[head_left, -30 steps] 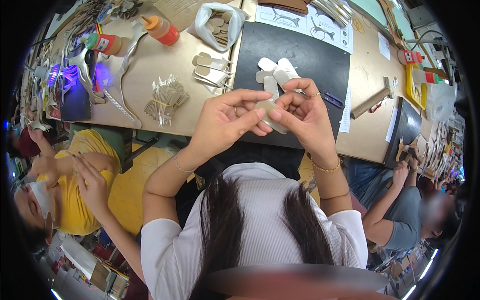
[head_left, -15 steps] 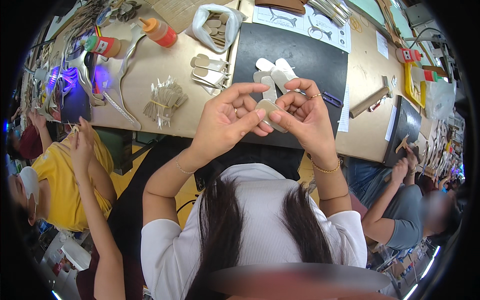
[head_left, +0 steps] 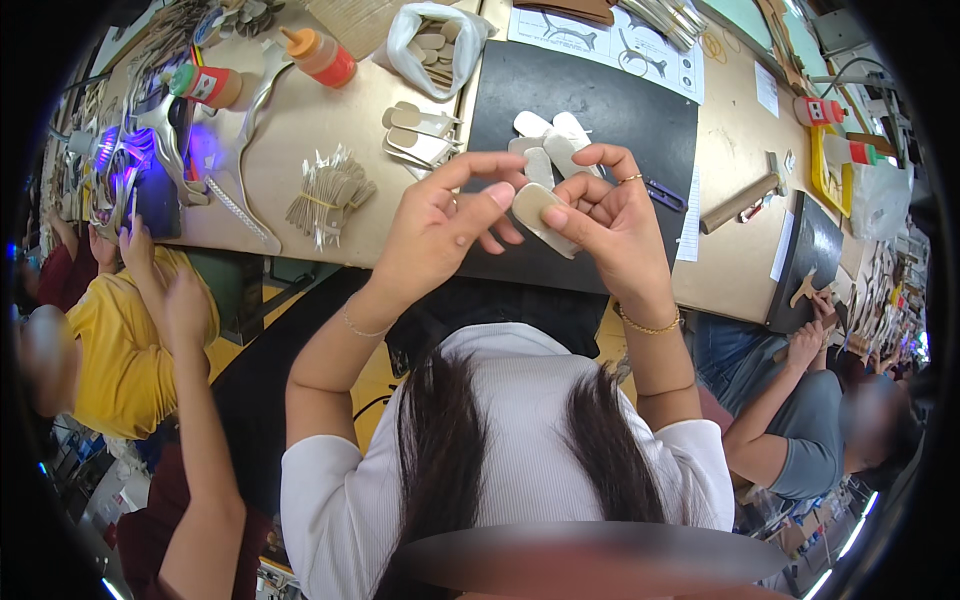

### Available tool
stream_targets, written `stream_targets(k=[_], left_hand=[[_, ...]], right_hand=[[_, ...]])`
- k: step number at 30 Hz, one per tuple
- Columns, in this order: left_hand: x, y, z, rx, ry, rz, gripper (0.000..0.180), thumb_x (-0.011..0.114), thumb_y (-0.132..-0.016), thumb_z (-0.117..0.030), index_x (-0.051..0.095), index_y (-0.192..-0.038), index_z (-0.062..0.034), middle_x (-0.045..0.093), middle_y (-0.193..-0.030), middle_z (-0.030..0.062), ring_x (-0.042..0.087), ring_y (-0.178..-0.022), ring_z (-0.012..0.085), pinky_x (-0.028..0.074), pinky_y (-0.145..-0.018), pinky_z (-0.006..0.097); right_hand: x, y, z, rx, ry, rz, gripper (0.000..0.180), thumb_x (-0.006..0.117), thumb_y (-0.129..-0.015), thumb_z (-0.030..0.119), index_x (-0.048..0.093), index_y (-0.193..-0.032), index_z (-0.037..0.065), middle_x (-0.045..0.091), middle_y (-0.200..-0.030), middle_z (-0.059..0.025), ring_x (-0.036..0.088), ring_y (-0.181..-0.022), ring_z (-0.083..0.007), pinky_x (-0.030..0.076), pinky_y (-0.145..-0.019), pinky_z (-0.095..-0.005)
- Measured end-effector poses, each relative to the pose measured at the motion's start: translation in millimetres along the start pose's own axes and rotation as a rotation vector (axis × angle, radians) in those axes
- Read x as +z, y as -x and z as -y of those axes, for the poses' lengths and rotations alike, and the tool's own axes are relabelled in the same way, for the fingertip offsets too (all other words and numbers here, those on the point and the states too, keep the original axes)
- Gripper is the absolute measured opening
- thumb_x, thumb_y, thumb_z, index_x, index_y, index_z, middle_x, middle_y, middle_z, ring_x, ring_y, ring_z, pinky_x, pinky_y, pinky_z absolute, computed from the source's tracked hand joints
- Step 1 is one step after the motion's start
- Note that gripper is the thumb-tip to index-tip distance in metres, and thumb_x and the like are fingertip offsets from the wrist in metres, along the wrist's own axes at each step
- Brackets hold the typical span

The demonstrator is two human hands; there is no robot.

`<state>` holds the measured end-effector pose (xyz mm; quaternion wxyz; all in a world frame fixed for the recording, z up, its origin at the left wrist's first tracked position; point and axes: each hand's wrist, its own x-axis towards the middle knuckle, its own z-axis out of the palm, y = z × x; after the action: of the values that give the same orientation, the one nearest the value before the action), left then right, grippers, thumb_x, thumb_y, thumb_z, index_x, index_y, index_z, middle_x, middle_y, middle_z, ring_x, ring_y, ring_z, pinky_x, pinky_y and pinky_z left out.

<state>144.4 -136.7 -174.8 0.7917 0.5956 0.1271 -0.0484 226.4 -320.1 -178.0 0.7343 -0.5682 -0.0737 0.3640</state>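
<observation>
While a co-worker in a yellow top [head_left: 140,345] works at the left, a green-capped bottle [head_left: 212,87] lies on its side farther off on the tan worktable [head_left: 265,160]. To its right are an orange-capped squeeze bottle [head_left: 328,62] and, nearer, a banded bundle of slim tan strips [head_left: 328,197]. Next come a small group of tan-and-white flaps [head_left: 425,123] and, beyond them, a white plastic bag [head_left: 399,45] of rounded tan pieces.

The person's left hand [head_left: 430,225] is open, fingers curved and spread, with no visible hold; its thumb is just beside a rounded beige piece [head_left: 537,205], and whether they touch I cannot tell. That piece is above the near part of a black mat [head_left: 655,110], pinched by the right hand [head_left: 608,225], thumb on top and the other fingers loosely curled. Farther along the mat, pale rounded pieces [head_left: 563,152] overlap in a fan. At the right are a dark slim tool [head_left: 665,196], a thick-handled hammer [head_left: 738,207] and a co-worker in grey [head_left: 810,440].
</observation>
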Motion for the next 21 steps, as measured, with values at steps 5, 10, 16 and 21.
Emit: stream_targets(k=[5,10,16,21], left_hand=[[-4.2,-2.0,5.0,0.068,-0.082,-0.012,0.03,0.055,-0.097,-0.025,0.066,-0.098,0.0026,0.053,-0.112,0.0082,0.056,-0.072,0.0098,0.05,-0.06,0.02],[-1.7,1.5,5.6,0.03,-0.155,-0.021,0.018,0.07,-0.088,-0.019,0.067,-0.088,-0.0015,0.052,-0.11,0.0049,0.053,-0.079,0.0056,0.047,-0.06,0.019],[-0.9,1.1,13.7,0.073,-0.135,-0.065,0.013,0.073,-0.084,-0.013,0.067,-0.086,-0.0015,0.052,-0.111,0.0049,0.052,-0.077,0.0057,0.046,-0.06,0.02],[-14.7,-1.8,26.1,0.207,-0.304,-0.129,0.009,0.069,-0.086,-0.009,0.066,-0.09,-0.001,0.053,-0.115,0.0054,0.052,-0.09,0.0079,0.043,-0.073,0.022]], right_hand=[[0.8,0.0,1.1,-0.001,0.001,0.006,0.052,0.073,-0.083,0.0,0.04,-0.122,0.008,0.062,-0.087,-0.006,0.061,-0.076,-0.0088,0.049,-0.064,-0.0202],[2.2,0.9,-0.8,-0.014,0.018,0.002,0.053,0.073,-0.082,0.0,0.04,-0.122,0.007,0.061,-0.087,-0.0063,0.061,-0.077,-0.009,0.049,-0.064,-0.0201],[3.1,1.9,-3.4,-0.027,0.028,0.003,0.054,0.076,-0.081,0.003,0.039,-0.12,0.005,0.061,-0.086,-0.0065,0.059,-0.079,-0.0083,0.049,-0.07,-0.0204],[2.5,-8.3,-13.9,-0.052,0.072,0.007,0.057,0.077,-0.079,0.001,0.039,-0.122,0.005,0.059,-0.091,-0.006,0.059,-0.083,-0.0102,0.05,-0.076,-0.0231]])
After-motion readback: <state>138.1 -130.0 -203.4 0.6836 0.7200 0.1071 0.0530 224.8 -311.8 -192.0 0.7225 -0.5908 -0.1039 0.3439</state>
